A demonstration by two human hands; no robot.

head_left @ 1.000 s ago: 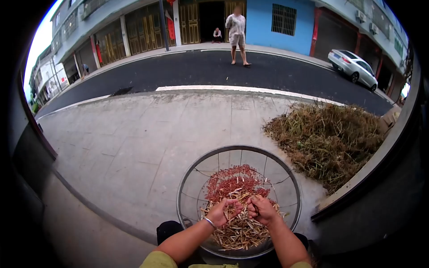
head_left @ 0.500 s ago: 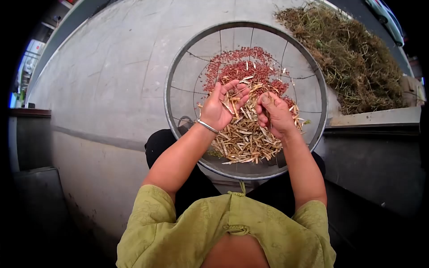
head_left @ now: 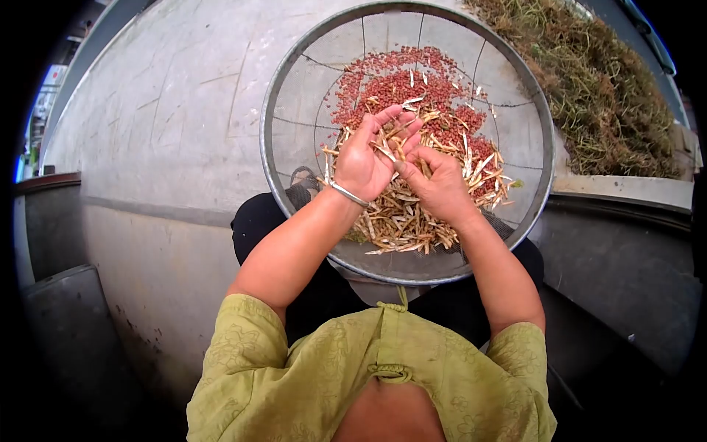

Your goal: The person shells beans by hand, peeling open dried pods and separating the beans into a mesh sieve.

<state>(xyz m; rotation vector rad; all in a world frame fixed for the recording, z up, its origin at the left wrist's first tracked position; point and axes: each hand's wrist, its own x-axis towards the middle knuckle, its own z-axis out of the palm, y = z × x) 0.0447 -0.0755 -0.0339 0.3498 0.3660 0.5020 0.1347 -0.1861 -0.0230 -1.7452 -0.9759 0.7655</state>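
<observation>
A large round sieve (head_left: 268, 147) with a metal rim and a mesh bottom rests over my lap. Red beans (head_left: 379, 87) are spread across its far half, and a heap of dry bean pods (head_left: 401, 225) covers the near half. Over the heap, my left hand (head_left: 362, 163) is cupped palm up, with several dry pods lying in the palm and against the fingers. My right hand (head_left: 440, 186) meets it from the right, thumb and fingers pinched at a pod by the left fingertips. Whether that pod is split cannot be made out.
A pile of dried plants (head_left: 589, 96) lies on the ground at the upper right. Pale concrete paving (head_left: 169, 96) stretches to the left of the sieve. A dark ledge (head_left: 618, 210) runs along the right, and a dark panel (head_left: 66, 317) stands at the lower left.
My right hand has moved left to the left hand and now pinches at a pod there. The sieve appears higher and larger in the view.
</observation>
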